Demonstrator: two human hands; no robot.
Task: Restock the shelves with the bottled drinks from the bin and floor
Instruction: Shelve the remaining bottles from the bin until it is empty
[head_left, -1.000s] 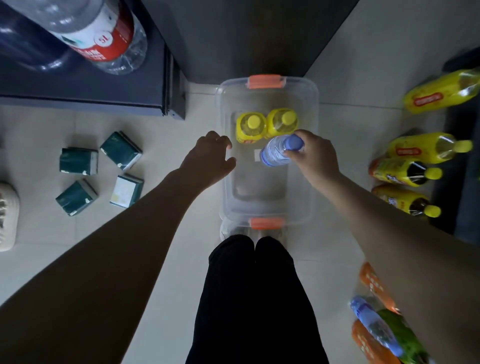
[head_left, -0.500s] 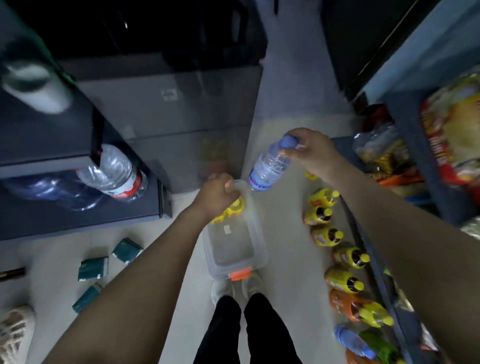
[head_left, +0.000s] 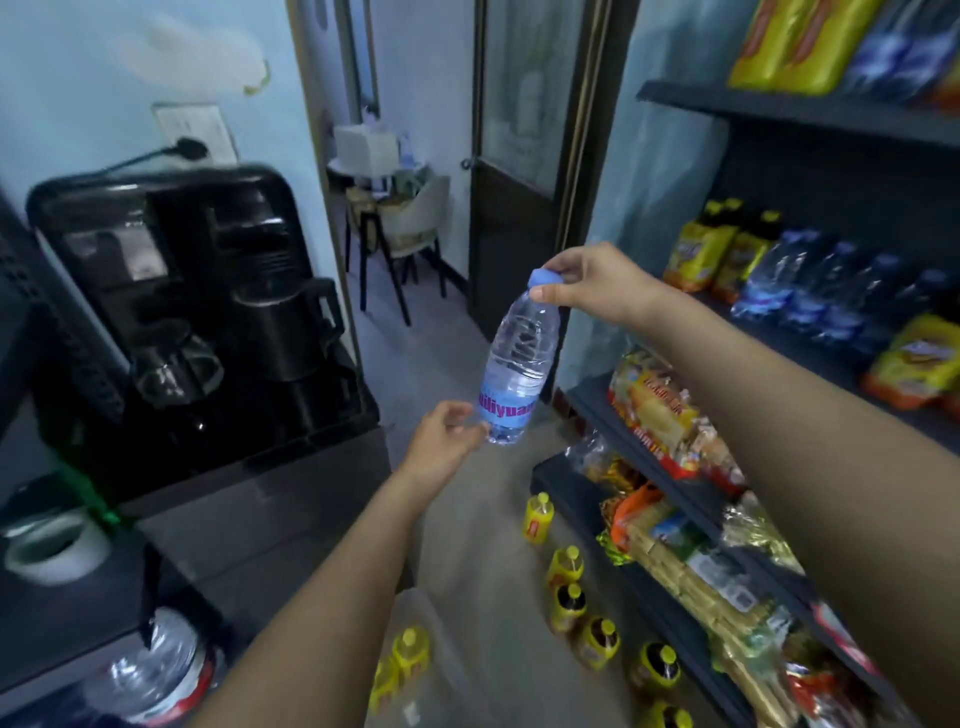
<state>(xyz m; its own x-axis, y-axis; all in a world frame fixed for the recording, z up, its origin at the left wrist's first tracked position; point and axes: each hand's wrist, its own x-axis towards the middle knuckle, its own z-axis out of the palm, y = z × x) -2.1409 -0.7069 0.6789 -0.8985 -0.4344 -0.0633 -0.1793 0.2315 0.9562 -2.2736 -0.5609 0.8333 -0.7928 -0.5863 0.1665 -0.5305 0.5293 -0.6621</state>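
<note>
From the head view, the water bottle (head_left: 519, 364) hangs nearly upright in front, cap up. The right hand (head_left: 587, 280) pinches its cap. The left hand (head_left: 441, 441) touches its base, though I cannot tell if it grips. The shelf (head_left: 727, 306) with matching bottles lies to the right, nearer the right hand. Yellow bottles (head_left: 569, 603) stand on the floor (head_left: 483, 519), and a coffee maker (head_left: 208, 291) sits on the dark surface (head_left: 249, 457) to the left.

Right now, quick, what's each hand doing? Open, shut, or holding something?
Right hand: fingers pinch the water bottle by its blue cap.
Left hand: fingers at the bottle's base; whether they grip it cannot be told.
</note>
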